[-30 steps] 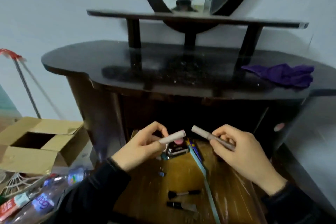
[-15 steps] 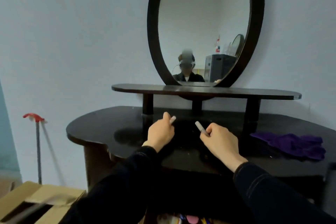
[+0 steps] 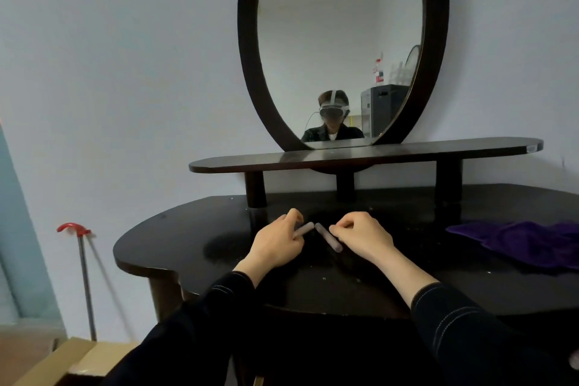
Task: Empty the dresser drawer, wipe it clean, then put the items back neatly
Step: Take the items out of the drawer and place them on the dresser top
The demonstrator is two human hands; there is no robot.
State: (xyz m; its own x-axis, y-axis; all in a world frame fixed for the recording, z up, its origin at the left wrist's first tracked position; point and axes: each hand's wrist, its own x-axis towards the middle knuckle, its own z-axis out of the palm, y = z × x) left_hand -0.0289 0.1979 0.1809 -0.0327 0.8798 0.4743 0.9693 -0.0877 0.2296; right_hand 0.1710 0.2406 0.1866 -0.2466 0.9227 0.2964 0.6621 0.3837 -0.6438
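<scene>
- Dark glossy dresser top point(image 3: 188, 238): its rounded front edge curves off at left, with a bare stretch between that edge and the hands.
- Left hand point(image 3: 277, 243) pinches a pale cosmetic stick point(image 3: 304, 229), fingers curled.
- Right hand point(image 3: 363, 235) grips a second stick point(image 3: 329, 238). The tips nearly meet mid-top, near the raised shelf point(image 3: 344, 157).
- Contact between sticks and surface: cannot tell.
- Purple cloth point(image 3: 526, 244) lies well right.
- Cardboard box point(image 3: 62, 363) sits low left.

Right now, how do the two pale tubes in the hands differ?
Left hand's pale pinkish tube: only a short end shows, pointing up-right. Right hand's pale pinkish tube: most of its length shows, slanting down-right toward the dark glossy dresser top. Shared: slim, same colour, each pinched, inner ends nearly meeting.
</scene>
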